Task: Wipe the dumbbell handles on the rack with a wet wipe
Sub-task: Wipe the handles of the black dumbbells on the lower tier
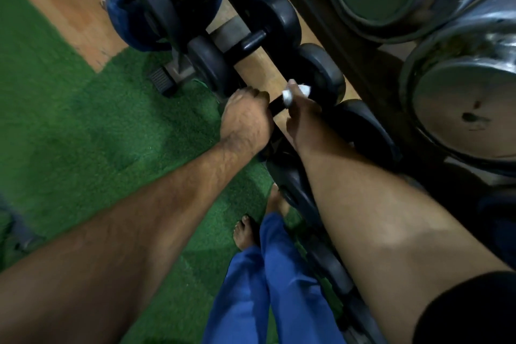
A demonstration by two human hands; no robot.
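Note:
A row of black dumbbells lies on a low dark rack (282, 70) that runs from top centre down to the lower right. My left hand (245, 120) is closed around the near end of one black dumbbell handle (276, 105). My right hand (303, 120) presses a crumpled white wet wipe (289, 95) onto the same handle, just beyond my left hand. That dumbbell's far head (321, 75) shows behind the wipe. My fingers hide most of the handle.
Two more black dumbbells (251, 42) lie further up the rack. Shiny chrome weight plates (463, 109) sit on a higher shelf at the right. Green turf (83, 134) covers the floor, with wood flooring (64, 0) at the top left. My bare feet and blue trousers (268, 274) stand beside the rack.

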